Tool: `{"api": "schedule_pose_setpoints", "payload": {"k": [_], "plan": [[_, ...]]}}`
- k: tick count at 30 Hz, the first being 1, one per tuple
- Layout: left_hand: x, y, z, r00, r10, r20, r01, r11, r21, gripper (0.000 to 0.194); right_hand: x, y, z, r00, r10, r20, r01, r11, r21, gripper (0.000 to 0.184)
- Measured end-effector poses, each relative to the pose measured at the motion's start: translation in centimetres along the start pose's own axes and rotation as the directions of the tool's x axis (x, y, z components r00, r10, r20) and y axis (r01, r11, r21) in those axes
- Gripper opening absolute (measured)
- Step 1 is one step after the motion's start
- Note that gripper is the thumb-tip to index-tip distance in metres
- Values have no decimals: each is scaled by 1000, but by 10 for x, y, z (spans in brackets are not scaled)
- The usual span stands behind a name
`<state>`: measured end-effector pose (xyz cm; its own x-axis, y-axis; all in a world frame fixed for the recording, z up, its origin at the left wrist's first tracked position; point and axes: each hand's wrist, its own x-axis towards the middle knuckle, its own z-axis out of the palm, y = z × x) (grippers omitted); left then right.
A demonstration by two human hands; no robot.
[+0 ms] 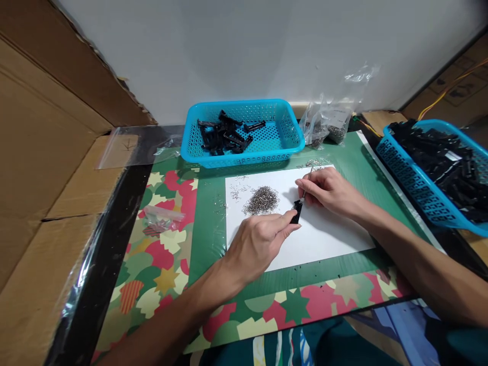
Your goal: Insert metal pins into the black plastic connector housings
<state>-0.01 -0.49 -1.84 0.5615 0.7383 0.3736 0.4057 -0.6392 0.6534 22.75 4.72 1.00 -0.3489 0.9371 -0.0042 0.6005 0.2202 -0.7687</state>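
Your left hand point(259, 238) pinches black part point(297, 213); right hand point(328, 190) grips thin tool point(310, 172) at the part's far end.

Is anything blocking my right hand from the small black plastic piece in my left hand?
Nothing visible does. Your right hand holds a thin metal tool, its lower end close to the small black plastic piece in your left hand. The heap of tiny silvery metal bits lies off to the left.

Brown cardboard point(41, 122) stands at left, a pale wall point(236, 51) behind, yellow wires point(445, 92) at far right.
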Motion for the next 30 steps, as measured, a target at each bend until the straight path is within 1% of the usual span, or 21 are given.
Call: {"api": "schedule_pose_setpoints", "payload": {"k": [2, 5, 8, 9, 11, 13, 15, 16, 18, 20, 21, 23, 24, 27, 30], "plan": [[0, 0, 0, 1000, 25, 2, -25, 1000, 10, 32, -1, -1, -1, 1000, 5, 9, -5, 1000, -3, 52], [0, -1, 1, 1000, 18, -3, -18, 1000, 16, 33, -1, -2, -2, 1000, -5, 25, 5, 1000, -1, 52], [0, -1, 2, 1000, 6, -5, -6, 1000, 3, 31, -2, 0, 1, 1000, 4, 11, -4, 999, 53, 54], [0, -1, 2, 1000, 6, -14, -6, 1000, -11, 31, -2, 1, 2, 1000, 21, -21, -19, 995, 101, 55], [0, 1, 1, 998, 17, -58, -20, 999, -46, 30, -3, 3, 5, 989, 73, -129, -41, 970, 239, 57], [0, 4, -2, 989, 19, -145, -29, 997, -70, 31, -4, 4, 7, 965, 125, -229, -33, 930, 367, 59], [1, 8, -7, 966, -25, -256, 4, 997, -80, 30, -5, 3, 8, 957, 119, -265, -6, 920, 392, 60], [3, 9, -9, 946, -73, -315, 46, 995, -91, 29, -5, 1, 9, 962, 88, -259, 10, 936, 352, 59], [6, 10, -15, 889, -194, -416, 143, 978, -150, 26, -7, -2, 11, 980, -13, -199, 50, 982, 181, 54], [10, 9, -19, 835, -292, -466, 200, 950, -238, 23, -9, -6, 16, 991, -110, -81, 110, 994, -16, 46], [12, 8, -20, 822, -321, -471, 207, 938, -278, 22, -9, -8, 18, 989, -145, -12, 144, 986, -83, 41], [13, 6, -20, 814, -347, -465, 198, 919, -340, 19, -11, -12, 24, 978, -186, 89, 197, 971, -136, 33], [13, 5, -20, 812, -361, -458, 198, 909, -365, 17, -12, -15, 27, 975, -195, 109, 209, 968, -138, 29], [12, 4, -19, 805, -427, -412, 229, 864, -448, 15, -13, -19, 35, 983, -164, 79, 174, 976, -132, 13], [11, 3, -18, 804, -473, -361, 256, 822, -508, 18, -13, -20, 41, 993, -115, 30, 119, 983, -142, 11]]}}
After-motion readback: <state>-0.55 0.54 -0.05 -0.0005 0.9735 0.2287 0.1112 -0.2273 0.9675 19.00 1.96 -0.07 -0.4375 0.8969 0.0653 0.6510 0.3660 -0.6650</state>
